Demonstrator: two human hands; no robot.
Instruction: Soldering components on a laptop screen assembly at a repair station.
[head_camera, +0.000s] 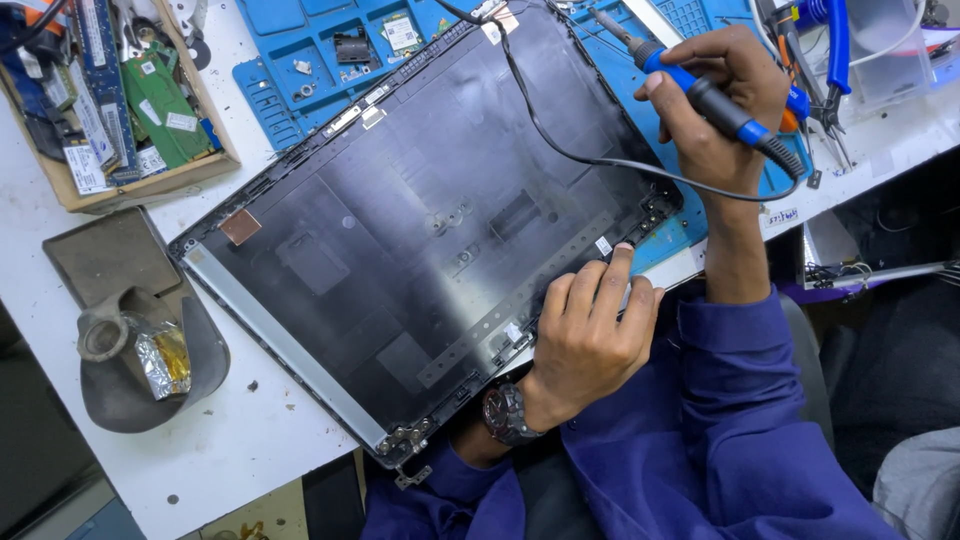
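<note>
White bench (250, 440): laptop lid panel (420, 220), blue mat (300, 50), cardboard tray (120, 190).

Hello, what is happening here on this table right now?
A person works on a dark laptop lid panel lying inside-up on a white bench. The left hand presses on the panel's near edge. The right hand holds a blue soldering iron above the far corner, and its black cable trails across the panel. A wooden box of circuit boards stands nearby.

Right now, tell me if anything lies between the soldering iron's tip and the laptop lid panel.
Nothing visible does. The right hand holds the soldering iron above the blue mat, its tip pointing away from the laptop lid panel. Only the iron's black cable crosses the panel. The left hand presses the panel's near edge.
</note>
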